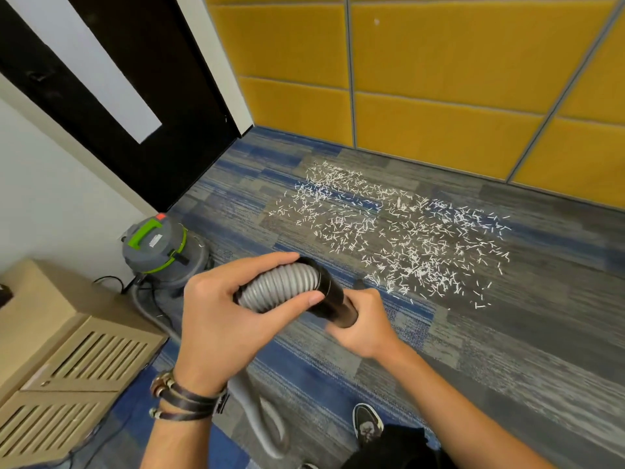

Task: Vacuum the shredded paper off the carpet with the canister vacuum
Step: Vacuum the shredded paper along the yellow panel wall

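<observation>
Head view: left hand (216,319) wraps the ribbed gray hose (280,286), right hand (365,330) grips its black end tube (333,294), likely to steady and aim it at the shredded paper (399,238) scattered on the carpet (507,350) ahead, canister vacuum (162,248) parked at left.

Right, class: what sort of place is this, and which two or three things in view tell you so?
Probably an office or meeting room, not a home: blue-grey carpet tiles, padded yellow wall panels, and a beige vented cabinet.
</observation>
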Demonstrator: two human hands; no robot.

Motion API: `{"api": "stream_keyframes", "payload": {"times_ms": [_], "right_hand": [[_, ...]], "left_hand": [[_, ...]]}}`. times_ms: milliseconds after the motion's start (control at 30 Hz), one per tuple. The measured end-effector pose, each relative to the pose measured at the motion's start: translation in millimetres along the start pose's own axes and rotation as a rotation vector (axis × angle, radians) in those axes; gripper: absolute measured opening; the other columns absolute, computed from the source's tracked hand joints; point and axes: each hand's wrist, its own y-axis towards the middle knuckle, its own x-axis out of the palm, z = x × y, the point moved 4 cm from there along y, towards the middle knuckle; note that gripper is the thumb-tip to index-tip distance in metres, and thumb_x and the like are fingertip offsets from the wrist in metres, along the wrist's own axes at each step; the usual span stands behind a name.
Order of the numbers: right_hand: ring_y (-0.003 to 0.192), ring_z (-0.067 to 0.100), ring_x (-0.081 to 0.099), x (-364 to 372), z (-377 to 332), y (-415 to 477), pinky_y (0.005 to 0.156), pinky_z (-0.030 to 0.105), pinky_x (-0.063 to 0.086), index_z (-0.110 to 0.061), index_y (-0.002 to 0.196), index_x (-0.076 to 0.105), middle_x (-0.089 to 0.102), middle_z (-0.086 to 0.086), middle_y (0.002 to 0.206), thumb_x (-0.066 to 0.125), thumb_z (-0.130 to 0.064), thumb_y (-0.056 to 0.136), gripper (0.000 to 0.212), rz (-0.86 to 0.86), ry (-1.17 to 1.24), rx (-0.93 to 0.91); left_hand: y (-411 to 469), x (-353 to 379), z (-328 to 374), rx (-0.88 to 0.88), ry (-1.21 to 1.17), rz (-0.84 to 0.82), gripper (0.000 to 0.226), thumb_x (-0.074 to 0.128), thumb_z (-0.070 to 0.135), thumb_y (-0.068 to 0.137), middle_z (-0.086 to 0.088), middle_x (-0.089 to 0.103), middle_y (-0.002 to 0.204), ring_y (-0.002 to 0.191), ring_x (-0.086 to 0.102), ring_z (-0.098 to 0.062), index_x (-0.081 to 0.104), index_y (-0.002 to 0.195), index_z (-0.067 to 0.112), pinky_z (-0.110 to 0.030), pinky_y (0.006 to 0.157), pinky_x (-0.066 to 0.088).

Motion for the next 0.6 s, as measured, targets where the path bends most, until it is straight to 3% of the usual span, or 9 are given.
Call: {"api": "stream_keyframes", "payload": {"times_ms": [233,467,600], "right_hand": [[0.043,0.006,0.039,-14,-1,-12,0.049,0.016,0.028,-0.034,0.056,0.044,0.047,-0.016,0.048,0.070,-0.014,0.069,0.035,-0.058,-0.032,0.042],[0.042,0.005,0.038,-21,-7,-42,0.048,0.014,0.027,-0.030,0.055,0.044,0.047,-0.017,0.046,0.070,-0.009,0.067,0.035,-0.077,-0.044,0.047],[0.044,0.006,0.037,-2,-5,-55,0.048,0.018,0.026,-0.019,0.055,0.046,0.044,-0.012,0.047,0.070,-0.009,0.067,0.029,-0.120,-0.086,0.056]], "left_hand": [[-9,15,-3,-0.064,-0.042,-0.060,0.044,0.092,0.051,0.069,0.017,0.080,0.099,0.092,0.077,-0.006,0.082,0.106,0.030,-0.034,0.085,0.062],[-38,13,9,-0.054,-0.043,-0.029,0.046,0.098,0.046,0.069,0.018,0.080,0.102,0.096,0.076,-0.003,0.083,0.108,0.028,-0.026,0.087,0.059],[-61,-2,13,-0.042,0.015,-0.013,0.045,0.097,0.048,0.069,0.020,0.079,0.101,0.094,0.075,0.000,0.083,0.108,0.030,-0.025,0.088,0.058]]}}
